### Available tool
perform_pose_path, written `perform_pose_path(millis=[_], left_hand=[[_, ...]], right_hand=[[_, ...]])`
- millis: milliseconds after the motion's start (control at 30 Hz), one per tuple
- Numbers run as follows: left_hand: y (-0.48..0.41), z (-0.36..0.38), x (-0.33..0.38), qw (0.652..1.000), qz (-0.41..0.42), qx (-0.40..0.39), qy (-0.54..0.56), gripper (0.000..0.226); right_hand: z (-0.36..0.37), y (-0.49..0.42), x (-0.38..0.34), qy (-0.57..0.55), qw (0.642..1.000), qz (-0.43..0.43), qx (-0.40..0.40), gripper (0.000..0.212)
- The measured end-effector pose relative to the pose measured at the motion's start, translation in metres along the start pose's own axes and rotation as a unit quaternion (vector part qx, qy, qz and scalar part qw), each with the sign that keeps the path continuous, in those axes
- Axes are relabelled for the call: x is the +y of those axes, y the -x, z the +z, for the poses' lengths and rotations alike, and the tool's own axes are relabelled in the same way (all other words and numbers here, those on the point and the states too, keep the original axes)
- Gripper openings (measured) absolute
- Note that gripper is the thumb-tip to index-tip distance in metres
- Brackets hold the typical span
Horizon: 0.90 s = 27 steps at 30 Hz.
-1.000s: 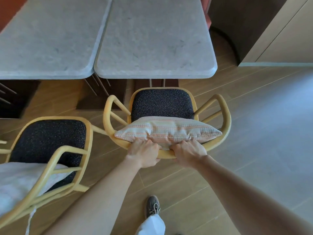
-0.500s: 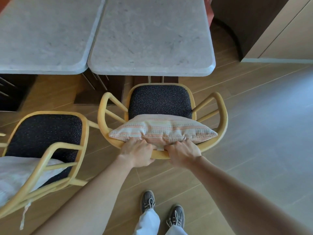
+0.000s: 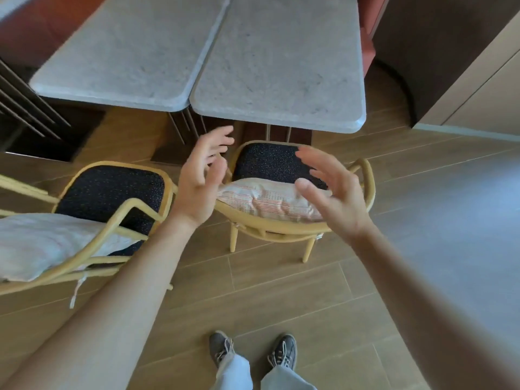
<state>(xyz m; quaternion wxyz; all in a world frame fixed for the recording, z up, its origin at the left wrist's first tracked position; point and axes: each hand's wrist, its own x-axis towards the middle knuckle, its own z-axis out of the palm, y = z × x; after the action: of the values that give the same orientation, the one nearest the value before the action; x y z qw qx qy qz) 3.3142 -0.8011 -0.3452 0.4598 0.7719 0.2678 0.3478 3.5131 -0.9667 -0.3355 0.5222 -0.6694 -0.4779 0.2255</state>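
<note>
A yellow wooden armchair with a dark speckled seat stands pushed up to a grey marble table. An orange-striped cushion leans against its backrest. My left hand hovers in the air above the chair's left arm, fingers spread and holding nothing. My right hand is raised over the chair's right side, fingers also spread, hiding part of the cushion and seat. Neither hand touches the chair.
A second yellow chair with a white cushion stands to the left by another marble table. My feet stand on the wooden floor behind the chairs. A dark wall and beige cabinet rise at the right.
Both hands let go of the chair's backrest and lifted up with fingers spread. I have stepped back, so the chair lies farther from me and sits closer to the table.
</note>
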Motion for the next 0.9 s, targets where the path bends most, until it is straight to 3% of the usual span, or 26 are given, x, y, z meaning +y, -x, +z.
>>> perform_pose_path(millis=[100,300,400,533,667,900], left_hand=[[0.015,-0.054,0.060,0.993,0.030,0.081,0.077,0.092],[0.083,-0.154,0.102,0.987,0.074,0.144,-0.004,0.091],[0.131,-0.236,0.105,0.982,0.064,0.167,-0.058,0.091],[0.214,-0.356,0.088,0.979,0.069,0.171,-0.086,0.074],[0.284,-0.454,0.076,0.980,0.052,0.166,-0.095,0.087],[0.286,-0.543,0.053,0.982,0.060,0.171,-0.062,0.069]], right_hand=[[0.002,0.011,-0.077,-0.126,0.989,-0.064,0.052,0.060],[0.098,0.024,-0.174,-0.172,0.981,-0.090,-0.011,0.071],[0.169,0.043,-0.216,-0.185,0.977,-0.095,-0.053,0.071],[0.272,0.079,-0.267,-0.181,0.975,-0.114,-0.064,0.072],[0.357,0.119,-0.306,-0.191,0.975,-0.088,-0.072,0.072],[0.458,0.124,-0.340,-0.173,0.981,-0.068,-0.055,0.072]])
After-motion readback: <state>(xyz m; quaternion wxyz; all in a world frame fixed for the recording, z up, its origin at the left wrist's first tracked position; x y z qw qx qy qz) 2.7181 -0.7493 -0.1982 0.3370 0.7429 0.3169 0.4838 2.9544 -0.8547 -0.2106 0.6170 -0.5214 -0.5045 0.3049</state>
